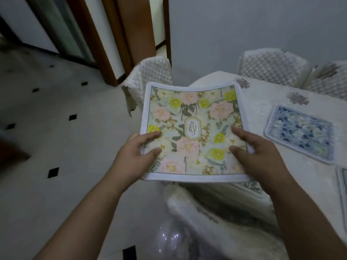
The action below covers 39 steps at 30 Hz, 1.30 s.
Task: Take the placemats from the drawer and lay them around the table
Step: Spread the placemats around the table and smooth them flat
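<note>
At centre frame, a person held a floral placemat (193, 132) in the air over the near end of the white-clothed desk (262, 109), both forearms reaching up from the bottom of the frame. The left hand (135, 152) pinched its left edge, thumb on top; the right hand (257, 152) clamped its right edge the same way. At right, a blue placemat (300, 134) lay flat on the desk.
</note>
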Tool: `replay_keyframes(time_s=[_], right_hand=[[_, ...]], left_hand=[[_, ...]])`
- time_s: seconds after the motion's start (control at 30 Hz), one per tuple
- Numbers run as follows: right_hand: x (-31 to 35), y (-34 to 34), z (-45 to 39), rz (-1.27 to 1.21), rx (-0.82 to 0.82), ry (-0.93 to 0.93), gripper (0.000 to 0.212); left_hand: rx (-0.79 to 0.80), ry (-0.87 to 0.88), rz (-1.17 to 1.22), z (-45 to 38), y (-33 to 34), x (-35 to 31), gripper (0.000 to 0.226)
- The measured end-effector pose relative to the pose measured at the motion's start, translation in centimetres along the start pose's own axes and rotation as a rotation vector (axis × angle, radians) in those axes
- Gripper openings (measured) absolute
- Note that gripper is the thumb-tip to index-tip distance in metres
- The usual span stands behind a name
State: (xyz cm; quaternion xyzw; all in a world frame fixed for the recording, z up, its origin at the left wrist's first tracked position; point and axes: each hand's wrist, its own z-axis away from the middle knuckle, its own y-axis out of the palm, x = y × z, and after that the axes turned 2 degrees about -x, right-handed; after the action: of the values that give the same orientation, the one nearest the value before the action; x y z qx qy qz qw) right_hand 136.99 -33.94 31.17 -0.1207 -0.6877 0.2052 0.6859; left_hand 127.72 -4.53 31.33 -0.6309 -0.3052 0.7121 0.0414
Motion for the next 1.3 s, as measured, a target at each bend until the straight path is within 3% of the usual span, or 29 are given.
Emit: replay_keyframes(time_s=[0.4, 0.63, 0.9, 1.1, 1.3], right_hand=[[15.8, 22.0, 18.2, -0.022, 0.153, -0.077, 0.047], [20.6, 30.3, 21.0, 0.037, 0.192, -0.084, 0.048], [22.3, 37.4, 15.3, -0.021, 0.156, -0.019, 0.047], [22.6, 44.3, 5.4, -0.086, 0.099, 0.023, 0.050], [26.9, 49.9, -4.8, -0.038, 0.078, 0.034, 0.049]], left_hand=[[-0.154, -0.023, 0.053, 15.0, -28.7, 11.9, 0.038], [-0.174, -0.028, 0.035, 15.7, -36.9, 16.6, 0.037], [-0.144, -0.008, -0.016, 7.3, -41.3, 19.9, 0.036], [-0.107, 0.027, -0.074, -5.3, -43.7, 21.8, 0.036], [-0.096, 0.034, -0.064, -17.5, -47.2, 22.8, 0.037]])
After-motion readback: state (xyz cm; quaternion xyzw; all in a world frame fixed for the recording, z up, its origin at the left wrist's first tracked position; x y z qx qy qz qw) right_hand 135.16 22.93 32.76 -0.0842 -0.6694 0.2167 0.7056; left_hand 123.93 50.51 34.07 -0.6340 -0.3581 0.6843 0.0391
